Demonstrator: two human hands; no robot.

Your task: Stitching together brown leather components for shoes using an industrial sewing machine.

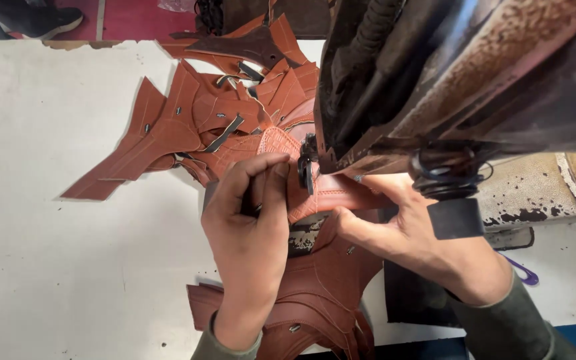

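A white, scuffed counter (55, 267) carries a fanned stack of cut brown leather pieces (188, 127), flat, angular and edge-stitched, several with small dark tabs. The left hand (248, 227) has its grip closed, fingers curled down onto a textured brown leather piece (328, 193) that lies directly beneath its fingertips, at the presser foot (307, 170) of the sewing machine (448, 73). The right hand (408, 233) pinches the same piece's near edge between thumb and fingers, apparently tightly. The machine body is dark, worn and rust-mottled. More stitched leather panels (315, 300) lie below the wrists.
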